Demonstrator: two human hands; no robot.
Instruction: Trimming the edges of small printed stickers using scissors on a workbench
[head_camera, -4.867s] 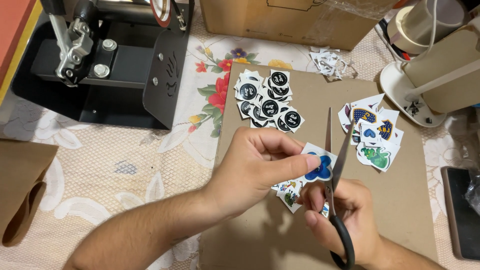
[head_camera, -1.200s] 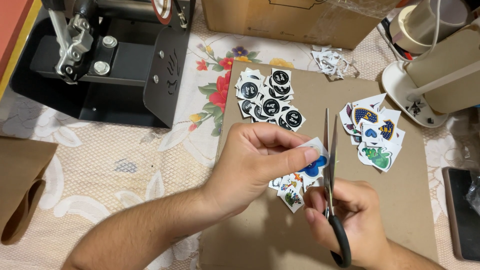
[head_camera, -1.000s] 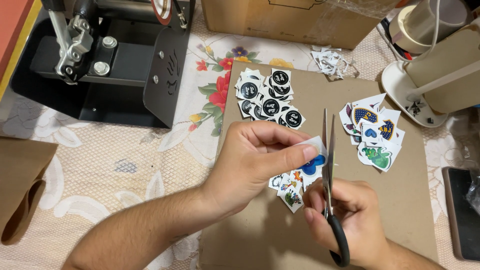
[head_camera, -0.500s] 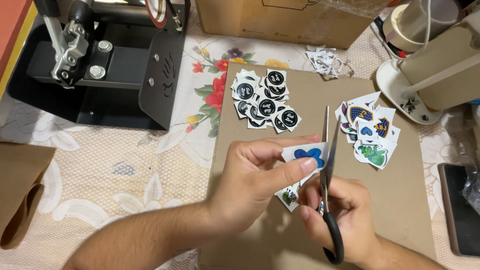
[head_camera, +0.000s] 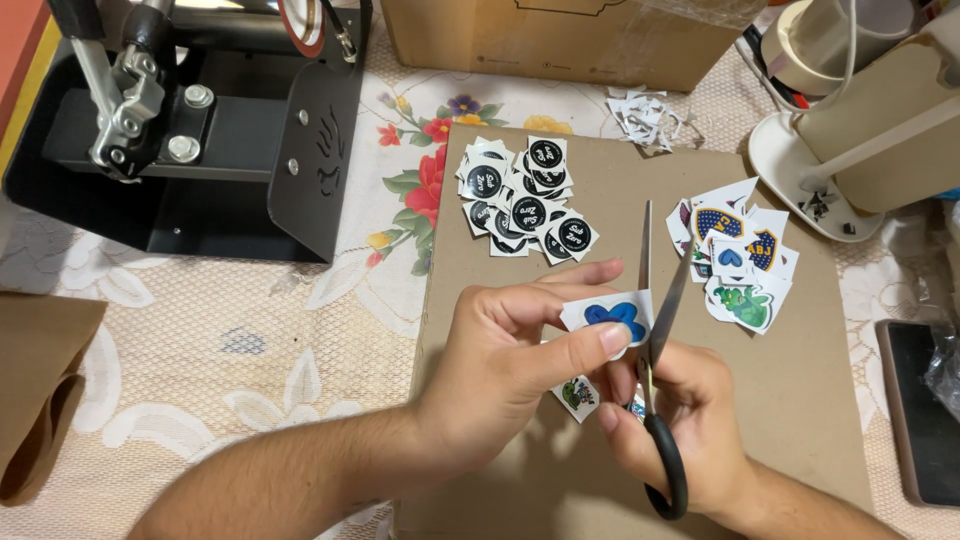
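My left hand (head_camera: 510, 355) pinches a small white paper cut-out with a blue shape (head_camera: 610, 313) between thumb and fingers. My right hand (head_camera: 685, 425) grips black-handled scissors (head_camera: 655, 330), whose blades point up and stand slightly apart just right of the cut-out. Both hands hover over a brown cardboard sheet (head_camera: 560, 480). Another small printed cut-out (head_camera: 577, 393) lies on the cardboard below my left fingers.
A pile of black round-print squares (head_camera: 525, 205) lies at the cardboard's far edge, and mixed colourful cut-outs (head_camera: 738, 255) at its right. Paper scraps (head_camera: 643, 110), a black press machine (head_camera: 190, 130), a cardboard box (head_camera: 560, 40), a beige device (head_camera: 860, 130) and a phone (head_camera: 920, 410) surround it.
The blue cut-out has turned flatter toward the camera in my left hand. The scissors' blades have parted a little beside it.
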